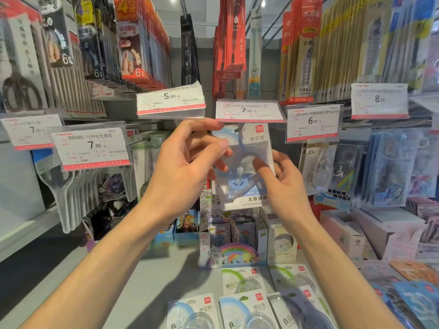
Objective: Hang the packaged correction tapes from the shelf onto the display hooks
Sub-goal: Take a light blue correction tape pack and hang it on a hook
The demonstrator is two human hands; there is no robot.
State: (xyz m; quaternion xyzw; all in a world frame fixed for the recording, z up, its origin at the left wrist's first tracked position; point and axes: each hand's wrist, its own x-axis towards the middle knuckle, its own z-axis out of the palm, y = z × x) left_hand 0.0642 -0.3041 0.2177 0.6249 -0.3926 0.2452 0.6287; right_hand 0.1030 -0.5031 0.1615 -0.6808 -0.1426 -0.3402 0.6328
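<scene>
1. Grey shelf (pixel 152 276) at six o'clock carries more packaged correction tapes (pixel 247 302), lying flat, well below the hands.
2. Left hand (pixel 183 172), at nine o'clock of centre: fingers curled, pinching the held pack's left edge.
3. Right hand (pixel 285 184), at three o'clock: fingers pinch its right side.
4. Held correction tape pack (pixel 247 167), upright at centre, top just under the 7.90 price tag (pixel 249 110) at twelve o'clock.

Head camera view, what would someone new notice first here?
Two hands, the left hand and right hand, hold a blue correction tape package mid-frame, just under a 7.90 price tag. More correction tape packs lie on the grey shelf below.
</scene>
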